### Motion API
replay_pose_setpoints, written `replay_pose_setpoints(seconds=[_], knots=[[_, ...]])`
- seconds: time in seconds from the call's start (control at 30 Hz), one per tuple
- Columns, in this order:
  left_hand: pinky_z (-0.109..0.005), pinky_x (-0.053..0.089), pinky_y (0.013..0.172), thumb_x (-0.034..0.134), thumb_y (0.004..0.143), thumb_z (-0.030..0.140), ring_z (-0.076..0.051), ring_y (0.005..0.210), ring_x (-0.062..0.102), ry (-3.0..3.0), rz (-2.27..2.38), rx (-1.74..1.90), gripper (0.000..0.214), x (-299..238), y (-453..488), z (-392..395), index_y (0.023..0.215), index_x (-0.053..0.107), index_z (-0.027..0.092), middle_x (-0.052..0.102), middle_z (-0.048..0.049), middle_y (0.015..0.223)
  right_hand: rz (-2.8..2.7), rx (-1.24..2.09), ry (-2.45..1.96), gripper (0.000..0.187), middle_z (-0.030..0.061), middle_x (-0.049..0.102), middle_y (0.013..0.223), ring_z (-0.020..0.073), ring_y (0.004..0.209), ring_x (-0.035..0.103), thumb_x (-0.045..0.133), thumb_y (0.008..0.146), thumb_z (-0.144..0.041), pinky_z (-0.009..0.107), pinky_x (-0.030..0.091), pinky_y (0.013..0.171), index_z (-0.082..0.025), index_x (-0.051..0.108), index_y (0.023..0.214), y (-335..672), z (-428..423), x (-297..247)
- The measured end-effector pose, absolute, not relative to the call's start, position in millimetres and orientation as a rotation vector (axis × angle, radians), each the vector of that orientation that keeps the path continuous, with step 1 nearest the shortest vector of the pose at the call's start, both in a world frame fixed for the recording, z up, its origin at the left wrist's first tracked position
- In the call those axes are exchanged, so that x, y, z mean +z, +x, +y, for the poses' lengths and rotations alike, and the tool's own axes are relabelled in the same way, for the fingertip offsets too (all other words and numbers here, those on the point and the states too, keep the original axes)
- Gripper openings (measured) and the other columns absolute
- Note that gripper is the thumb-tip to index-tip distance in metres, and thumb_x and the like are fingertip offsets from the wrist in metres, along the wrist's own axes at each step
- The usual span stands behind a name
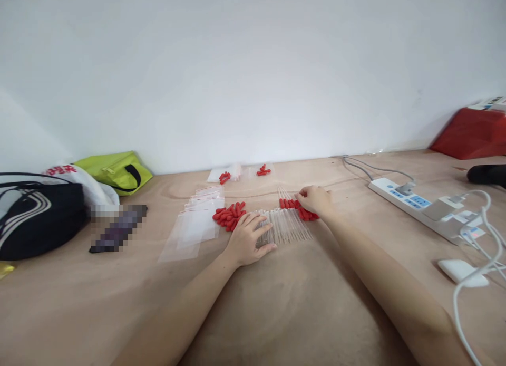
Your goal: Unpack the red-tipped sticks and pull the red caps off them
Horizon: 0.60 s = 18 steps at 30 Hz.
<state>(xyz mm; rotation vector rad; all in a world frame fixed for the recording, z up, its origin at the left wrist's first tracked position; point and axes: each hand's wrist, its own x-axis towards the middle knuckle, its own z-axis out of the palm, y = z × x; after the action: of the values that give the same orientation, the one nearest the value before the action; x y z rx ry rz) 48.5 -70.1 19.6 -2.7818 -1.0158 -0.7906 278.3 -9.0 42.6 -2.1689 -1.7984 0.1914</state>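
Note:
My left hand (250, 238) lies flat with fingers apart over the left end of a row of thin, clear sticks (285, 226). Beside its fingertips is a heap of small, elongated red pieces (229, 216). My right hand (316, 200) has its thumb and fingers closed together at the right end of a short row of red pieces (288, 203). What sits between those fingers is hidden. From that row, thin pale sticks (282, 192) point away toward the wall. More red pieces (307, 214) lie just under my right hand.
Overlapping clear zip bags (200, 218) lie left of the heap. Two bags near the wall bear red pieces (224, 177) (263, 170). At right are a power strip (415, 205), white cables and a white charger (462, 272). Bags (39, 215) and a blurred dark object (120, 229) are at left.

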Motion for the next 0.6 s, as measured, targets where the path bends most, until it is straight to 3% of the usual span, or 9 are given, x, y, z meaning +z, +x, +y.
replay_pose_setpoints(seconds=[0.33,0.47,0.6], knots=[[-0.046,0.036,0.091,0.06,0.07,0.045,-0.026,0.105,0.049,-2.771,-1.029,-0.822,0.038,20.2,47.6,-71.2,0.099,0.062,0.02,0.06,-0.0091,0.104,-1.782,0.374,-2.153,0.037,0.0056,0.066,0.08,0.0233,0.084,0.058,0.05,0.069,-0.055,0.041,0.035,0.082,-0.023,0.065,0.079,279.9,17.2,33.7],[-0.046,0.036,0.092,0.06,0.071,0.043,-0.025,0.103,0.049,-2.77,-1.027,-0.835,0.036,19.6,47.0,-71.1,0.098,0.063,0.02,0.06,-0.0088,0.103,-1.871,0.378,-2.125,0.034,0.0033,0.066,0.081,0.0192,0.083,0.058,0.055,0.067,-0.053,0.033,0.038,0.078,-0.024,0.064,0.083,279.8,21.1,31.3],[-0.045,0.036,0.091,0.059,0.072,0.042,-0.025,0.103,0.049,-2.773,-1.025,-0.831,0.035,19.1,46.9,-70.8,0.097,0.063,0.019,0.059,-0.0091,0.103,-1.843,0.317,-2.228,0.029,0.0064,0.066,0.082,0.023,0.086,0.058,0.05,0.072,-0.047,0.039,0.036,0.081,-0.023,0.065,0.078,284.4,21.4,35.7]])
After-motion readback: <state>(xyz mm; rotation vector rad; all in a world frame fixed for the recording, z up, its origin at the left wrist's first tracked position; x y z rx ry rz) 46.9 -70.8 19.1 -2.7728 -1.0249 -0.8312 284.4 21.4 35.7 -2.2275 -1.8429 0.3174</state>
